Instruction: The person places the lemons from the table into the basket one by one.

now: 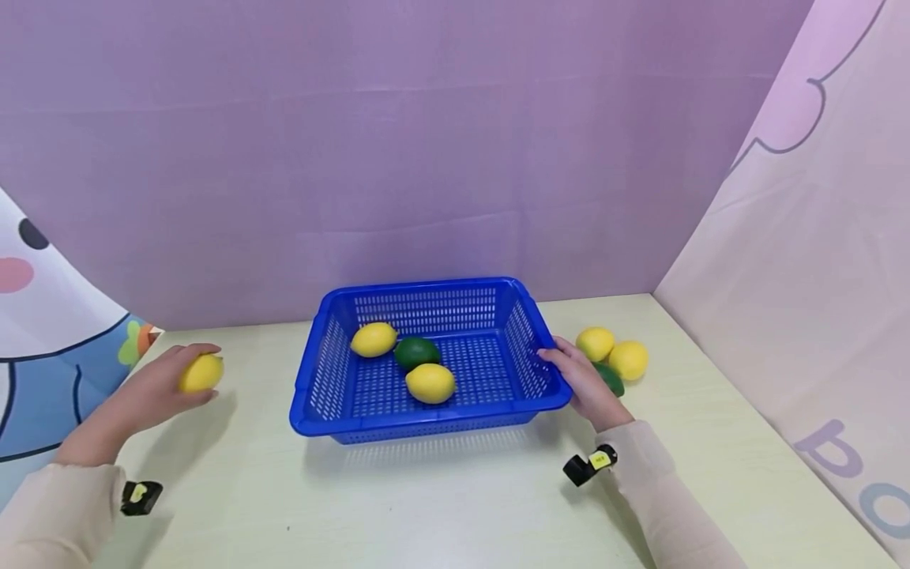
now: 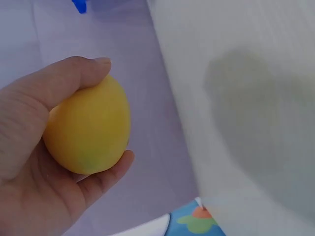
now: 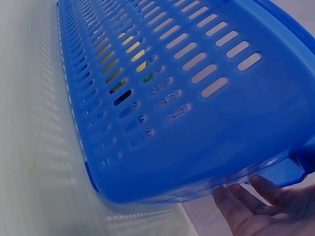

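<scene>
My left hand (image 1: 152,387) grips a yellow lemon (image 1: 201,373) above the table at the far left; in the left wrist view the lemon (image 2: 88,129) sits between thumb and curled fingers. A blue slotted basket (image 1: 323,399) stands in the middle of the table. It holds two yellow lemons (image 1: 374,339) (image 1: 430,382) and a dark green fruit (image 1: 416,352). My right hand (image 1: 583,379) rests against the basket's right rim with fingers straight; the right wrist view shows its fingertips (image 3: 246,194) under the rim of the basket (image 3: 167,98).
Two more yellow lemons (image 1: 595,344) (image 1: 629,360) and a green fruit (image 1: 610,379) lie on the table right of the basket, behind my right hand. Purple backdrop walls close the table at back and right. A cartoon-printed panel (image 1: 43,356) stands at the left.
</scene>
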The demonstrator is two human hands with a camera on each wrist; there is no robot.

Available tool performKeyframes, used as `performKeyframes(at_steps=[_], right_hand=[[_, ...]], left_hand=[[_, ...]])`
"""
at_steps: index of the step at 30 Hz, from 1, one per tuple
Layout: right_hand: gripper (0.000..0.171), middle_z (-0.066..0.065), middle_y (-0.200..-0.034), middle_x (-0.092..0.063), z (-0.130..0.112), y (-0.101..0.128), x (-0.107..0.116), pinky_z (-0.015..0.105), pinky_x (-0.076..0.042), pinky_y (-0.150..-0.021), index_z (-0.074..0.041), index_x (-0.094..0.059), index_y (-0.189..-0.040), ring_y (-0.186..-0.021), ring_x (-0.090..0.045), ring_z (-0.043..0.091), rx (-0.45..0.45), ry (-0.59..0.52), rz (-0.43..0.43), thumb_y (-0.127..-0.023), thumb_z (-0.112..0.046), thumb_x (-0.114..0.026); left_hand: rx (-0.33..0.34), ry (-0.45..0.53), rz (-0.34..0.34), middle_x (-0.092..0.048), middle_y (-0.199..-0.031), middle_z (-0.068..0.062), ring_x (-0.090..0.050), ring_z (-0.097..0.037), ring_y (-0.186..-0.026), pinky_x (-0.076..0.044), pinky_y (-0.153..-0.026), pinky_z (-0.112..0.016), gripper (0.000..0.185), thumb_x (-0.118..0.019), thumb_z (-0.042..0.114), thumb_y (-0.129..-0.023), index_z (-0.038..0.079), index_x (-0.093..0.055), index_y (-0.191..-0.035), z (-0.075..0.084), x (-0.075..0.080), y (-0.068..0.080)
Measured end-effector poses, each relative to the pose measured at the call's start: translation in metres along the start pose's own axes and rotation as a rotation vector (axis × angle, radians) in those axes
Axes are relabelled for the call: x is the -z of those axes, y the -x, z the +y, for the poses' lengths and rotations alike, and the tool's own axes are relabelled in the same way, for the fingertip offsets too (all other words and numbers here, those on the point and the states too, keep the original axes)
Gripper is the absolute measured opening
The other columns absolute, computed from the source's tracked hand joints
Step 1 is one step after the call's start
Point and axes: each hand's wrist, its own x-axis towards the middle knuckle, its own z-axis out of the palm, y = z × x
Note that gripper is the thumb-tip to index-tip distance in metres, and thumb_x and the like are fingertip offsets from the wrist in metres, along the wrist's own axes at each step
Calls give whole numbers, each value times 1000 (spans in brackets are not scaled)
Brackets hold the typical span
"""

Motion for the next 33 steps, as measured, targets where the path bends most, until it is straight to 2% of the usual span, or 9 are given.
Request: performKeyframes(at_steps=[7, 17, 24, 33], right_hand=[[54, 25, -124, -48, 0, 0, 1, 34, -54, -82, -2, -25, -145, -92, -60, 19, -5, 11, 9, -100, -25, -42], [54, 20, -118, -52, 1, 0, 1, 35, -54, -82, -1, -24, -145, -91, -61, 18, 4, -15, -12, -100, -23, -42], [55, 21, -121, -50, 0, 1, 1, 35, -54, -82, -2, -23, -146, -90, -61, 18, -7, 0, -4, -100, -25, -42], [55, 25, -126, -47, 1, 0, 1, 34, -54, -82, -3, -23, -146, -92, -60, 18, -17, 11, 5, -100, -26, -42]], left_hand=[[15, 15, -17, -52, -113, -23, -49, -31, -89, -44, -70, -42, 62, -76, 19, -77, 0, -45, -128, 25, 5, -10], [-1, 43, 6, -54, -109, -18, -49, -31, -89, -45, -73, -45, 60, -76, 16, -78, 0, -46, -127, 49, 8, -21], [21, 68, -9, -54, -112, -19, -49, -33, -92, -45, -76, -48, 62, -75, 18, -79, 0, -45, -130, 66, 10, -27], [-39, 95, 9, -54, -111, -17, -50, -30, -89, -48, -72, -42, 59, -73, 16, -80, 0, -45, -130, 86, 9, -31]])
